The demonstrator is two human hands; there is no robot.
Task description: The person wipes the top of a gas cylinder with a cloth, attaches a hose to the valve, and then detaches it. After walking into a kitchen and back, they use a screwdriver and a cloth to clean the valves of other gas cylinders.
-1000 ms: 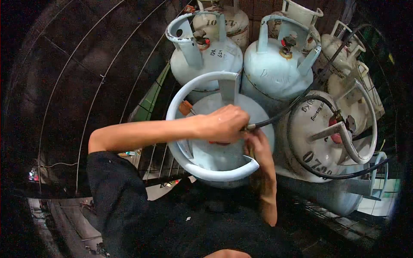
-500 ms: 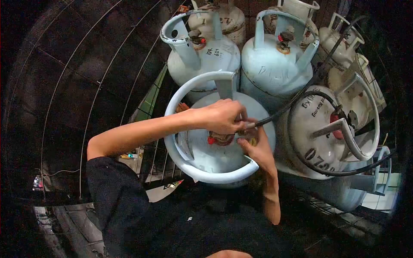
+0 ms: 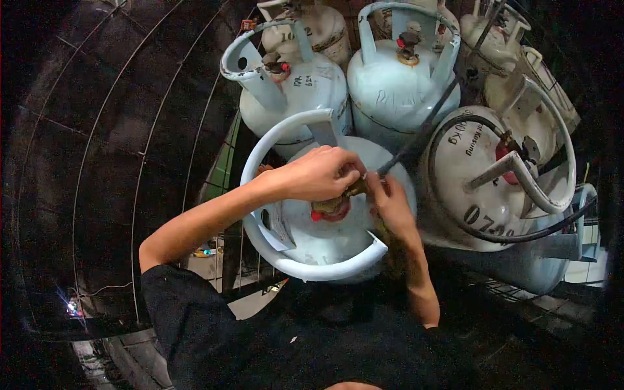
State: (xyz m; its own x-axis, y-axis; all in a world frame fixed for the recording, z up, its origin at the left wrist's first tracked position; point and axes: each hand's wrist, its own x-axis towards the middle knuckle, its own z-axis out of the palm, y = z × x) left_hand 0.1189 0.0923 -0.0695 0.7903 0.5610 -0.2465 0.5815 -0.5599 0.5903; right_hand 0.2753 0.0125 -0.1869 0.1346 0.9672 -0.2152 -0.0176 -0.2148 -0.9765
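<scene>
A light blue gas cylinder (image 3: 305, 237) with a ring collar (image 3: 312, 270) stands upright in front of me. In its top centre sits a valve with a red part (image 3: 317, 215), partly covered by my hand. My left hand (image 3: 325, 170) reaches over the collar, closed with thumb and fingers at a brass fitting (image 3: 356, 188) beside the valve. My right hand (image 3: 396, 208) comes through the collar's gap, fingers pinched at the end of a black hose (image 3: 416, 144) by the fitting. Its fingertips hide the join, so whether hose and valve are connected cannot be seen.
Two light blue cylinders (image 3: 296, 84) stand behind. At right, a white cylinder (image 3: 461, 188) carries a looped black hose (image 3: 484, 239) around its collar. Another cylinder (image 3: 520, 273) lies low at right. Wire bars (image 3: 140, 156) run along the left.
My right hand has moved up from beside the valve to the hose end. My left hand now bends its fingers at the brass fitting. The view has shifted slightly.
</scene>
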